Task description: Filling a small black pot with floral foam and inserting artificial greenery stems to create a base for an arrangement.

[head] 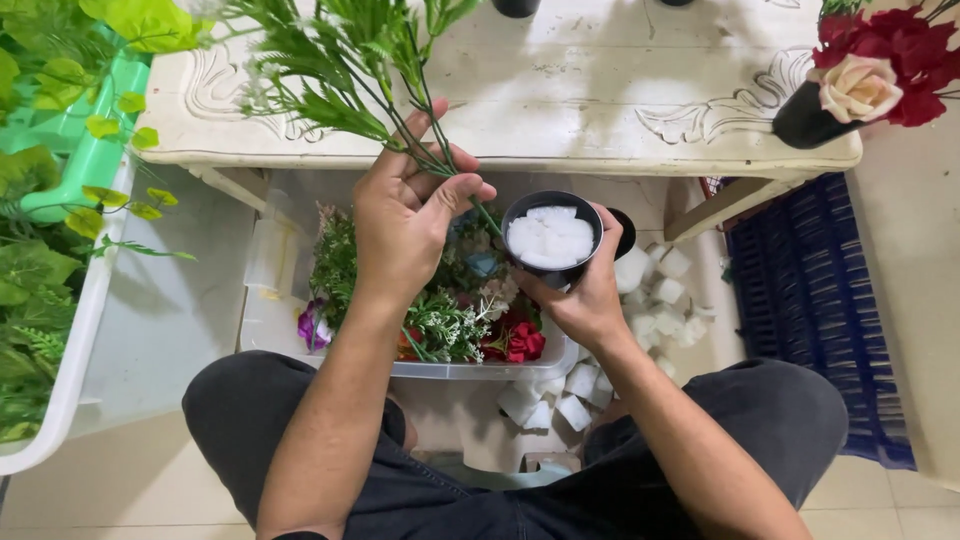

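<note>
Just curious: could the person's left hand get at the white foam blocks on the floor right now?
Probably not: the left hand grips green stems, and the blocks lie beyond the right hand holding the black pot.

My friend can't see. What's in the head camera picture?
A left hand holds green fern stems beside a small black pot of white foam in the right hand, above a clear tub of fake flowers.

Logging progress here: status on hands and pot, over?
Left hand grips green fern stems. Right hand holds black pot of white foam. Nothing between stems and pot.
</note>
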